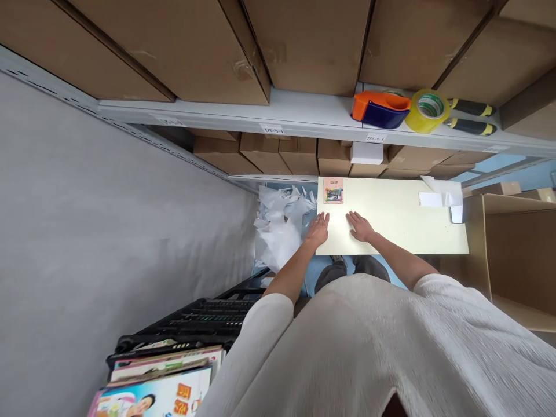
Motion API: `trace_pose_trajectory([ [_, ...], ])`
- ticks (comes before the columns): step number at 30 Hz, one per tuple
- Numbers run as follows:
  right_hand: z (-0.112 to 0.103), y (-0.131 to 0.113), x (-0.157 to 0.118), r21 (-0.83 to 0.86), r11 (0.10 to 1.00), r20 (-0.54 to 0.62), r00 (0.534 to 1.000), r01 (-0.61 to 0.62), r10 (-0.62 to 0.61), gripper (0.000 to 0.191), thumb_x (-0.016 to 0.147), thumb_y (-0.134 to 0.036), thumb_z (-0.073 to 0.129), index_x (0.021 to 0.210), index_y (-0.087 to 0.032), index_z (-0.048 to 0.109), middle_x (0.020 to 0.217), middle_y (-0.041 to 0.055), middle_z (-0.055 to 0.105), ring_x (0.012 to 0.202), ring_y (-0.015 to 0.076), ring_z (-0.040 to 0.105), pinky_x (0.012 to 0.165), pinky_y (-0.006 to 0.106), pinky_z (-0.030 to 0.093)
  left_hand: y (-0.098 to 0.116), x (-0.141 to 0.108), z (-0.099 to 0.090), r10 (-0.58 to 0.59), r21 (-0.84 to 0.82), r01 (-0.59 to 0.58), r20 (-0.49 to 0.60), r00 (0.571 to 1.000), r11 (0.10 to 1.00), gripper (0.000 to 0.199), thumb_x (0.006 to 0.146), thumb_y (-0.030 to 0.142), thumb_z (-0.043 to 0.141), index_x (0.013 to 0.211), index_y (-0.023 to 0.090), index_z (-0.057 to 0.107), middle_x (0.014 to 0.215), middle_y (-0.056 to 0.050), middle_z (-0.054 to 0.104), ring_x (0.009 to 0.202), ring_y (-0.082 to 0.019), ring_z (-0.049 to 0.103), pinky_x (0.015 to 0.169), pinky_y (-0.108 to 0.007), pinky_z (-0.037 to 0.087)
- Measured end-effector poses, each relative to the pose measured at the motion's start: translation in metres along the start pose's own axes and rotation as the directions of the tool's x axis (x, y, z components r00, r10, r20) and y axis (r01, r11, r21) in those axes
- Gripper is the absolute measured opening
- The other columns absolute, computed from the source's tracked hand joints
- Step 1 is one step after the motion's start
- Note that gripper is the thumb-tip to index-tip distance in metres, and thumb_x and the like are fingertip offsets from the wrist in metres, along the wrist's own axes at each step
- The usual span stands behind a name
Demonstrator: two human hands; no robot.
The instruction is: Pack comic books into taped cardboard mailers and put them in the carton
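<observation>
My left hand rests at the left edge of a pale tabletop, its fingers stretched out and holding nothing. My right hand lies flat on the same surface a short way to the right, fingers spread. Beyond both hands, near the far left corner, lies a small pink book with a colourful picture on its cover. Neither hand touches it. Toward the right end of the table are a white slip, a sheet of white paper and a dark-edged flat object, possibly a phone.
A shelf above holds cardboard boxes, an orange-and-blue tape dispenser, yellow tape and two black-and-yellow handled tools. Crumpled white paper fills the left. A black crate with books and an open carton flank me.
</observation>
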State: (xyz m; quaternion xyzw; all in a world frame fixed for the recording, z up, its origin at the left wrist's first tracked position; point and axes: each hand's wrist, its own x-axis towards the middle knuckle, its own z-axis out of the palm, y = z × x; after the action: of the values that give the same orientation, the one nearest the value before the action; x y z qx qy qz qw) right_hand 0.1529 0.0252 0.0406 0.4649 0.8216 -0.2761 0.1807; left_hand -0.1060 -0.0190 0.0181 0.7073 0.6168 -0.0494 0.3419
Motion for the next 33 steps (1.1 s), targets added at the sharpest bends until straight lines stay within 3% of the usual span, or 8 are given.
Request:
trace_pose_trajectory([
  [5,-0.008,0.010,-0.009,-0.018,1.000,-0.015,1.000,-0.007,0.007,0.081,0.103,-0.031,0.048,0.178,-0.015,0.025,0.185,0.0130,0.020,0.170,0.0340,0.023,0.134,0.050,0.030,0.009,-0.010,-0.004,-0.048,0.008,0.048,-0.011,0.999,0.999,0.078,0.100,0.018,0.046,0.176,0.018,0.030,0.182,-0.017,0.030,0.169,-0.033,0.028,0.137,-0.058,0.023],
  [11,-0.017,0.035,-0.027,-0.050,0.999,-0.038,0.999,-0.004,0.002,0.075,0.104,-0.027,0.046,0.176,-0.012,0.030,0.183,0.0159,0.024,0.170,0.0340,0.025,0.134,0.049,0.031,0.024,-0.027,-0.004,-0.137,0.003,0.139,-0.105,0.985,0.990,0.075,0.100,0.020,0.047,0.175,0.018,0.034,0.180,-0.019,0.034,0.167,-0.034,0.033,0.136,-0.055,0.026],
  [21,-0.014,0.074,-0.063,-0.076,0.992,-0.036,0.994,0.097,-0.100,0.070,0.105,-0.029,0.048,0.173,-0.014,0.038,0.182,0.0174,0.028,0.168,0.0337,0.029,0.133,0.050,0.032,0.075,-0.063,0.025,-0.258,-0.054,0.253,-0.160,0.953,0.966,0.070,0.103,0.024,0.046,0.172,0.014,0.036,0.180,-0.021,0.032,0.168,-0.035,0.031,0.135,-0.053,0.027],
  [26,-0.014,0.071,-0.071,-0.085,0.987,-0.039,0.989,0.136,-0.140,0.069,0.105,-0.028,0.048,0.171,-0.013,0.042,0.181,0.0189,0.030,0.167,0.0344,0.032,0.133,0.050,0.033,0.086,-0.077,0.036,-0.279,-0.074,0.270,-0.180,0.943,0.960,0.072,0.104,0.026,0.047,0.174,0.016,0.033,0.180,-0.020,0.034,0.168,-0.034,0.031,0.134,-0.055,0.030],
  [33,-0.018,0.042,-0.057,-0.084,0.970,-0.085,0.969,0.227,-0.234,0.066,0.104,-0.030,0.048,0.169,-0.016,0.045,0.180,0.0171,0.034,0.164,0.0353,0.038,0.130,0.054,0.037,0.067,-0.088,0.037,-0.344,-0.145,0.316,-0.243,0.907,0.938,0.071,0.105,0.030,0.050,0.173,0.016,0.035,0.179,-0.019,0.037,0.166,-0.033,0.036,0.132,-0.050,0.034],
])
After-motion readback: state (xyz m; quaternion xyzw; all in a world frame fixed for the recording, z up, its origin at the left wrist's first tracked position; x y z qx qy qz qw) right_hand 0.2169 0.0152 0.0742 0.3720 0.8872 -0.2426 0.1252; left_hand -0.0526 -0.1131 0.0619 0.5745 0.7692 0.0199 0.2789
